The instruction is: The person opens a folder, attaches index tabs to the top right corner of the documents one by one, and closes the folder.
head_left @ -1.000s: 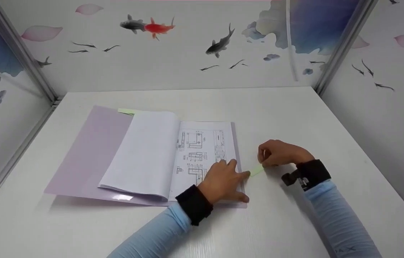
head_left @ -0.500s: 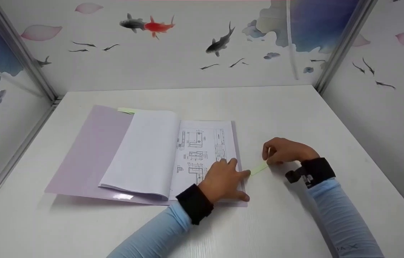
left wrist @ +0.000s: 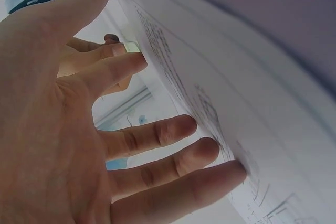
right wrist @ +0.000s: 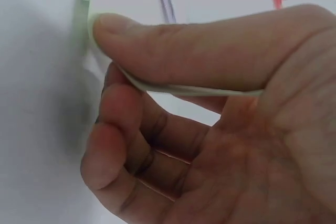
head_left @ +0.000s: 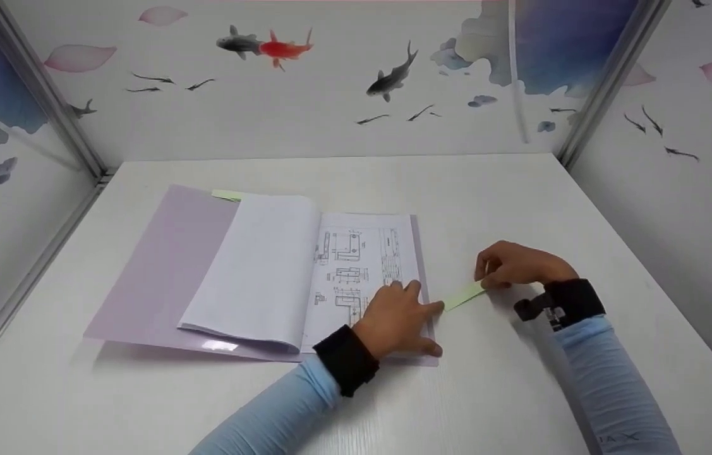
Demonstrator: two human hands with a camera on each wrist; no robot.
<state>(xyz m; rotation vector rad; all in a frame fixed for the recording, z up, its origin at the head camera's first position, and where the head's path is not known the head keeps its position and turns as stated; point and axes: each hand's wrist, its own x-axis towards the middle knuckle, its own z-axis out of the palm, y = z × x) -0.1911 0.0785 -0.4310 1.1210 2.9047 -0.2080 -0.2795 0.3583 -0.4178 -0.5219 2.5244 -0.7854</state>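
A right hand (head_left: 523, 264) is grasping a thin, pale-green paper strip (head_left: 464, 296), pinching its far end under the thumb against curled fingers; in the right wrist view the strip is running beneath the thumb toward the palm. The strip is sitting at three o'clock of a white printed page (head_left: 337, 319), beyond its outer edge, and is slanting toward two o'clock, from the left index fingertip to the right hand.

A left hand (head_left: 393, 319) is gripping nothing: its fingers are spreading apart, the fingertips resting on the printed page toward four o'clock of its middle. The index fingertip is reaching the strip's near end; whether it is pressing on it, one cannot tell.

The page, bearing black line drawings, is lying in an open, lilac plastic folder (head_left: 153, 272). Turned-over blank white sheets (head_left: 248, 272) are curving up at the page's nine o'clock. A second pale-green strip (head_left: 227, 195) is showing at their eleven o'clock corner, over the folder's cover.

Black wristbands (head_left: 346, 360) and light-blue sleeves (head_left: 615, 373) are covering both arms. A white tabletop (head_left: 488, 202) is supporting everything, and a white wall panel printed with koi (head_left: 286, 50) is standing at twelve o'clock.
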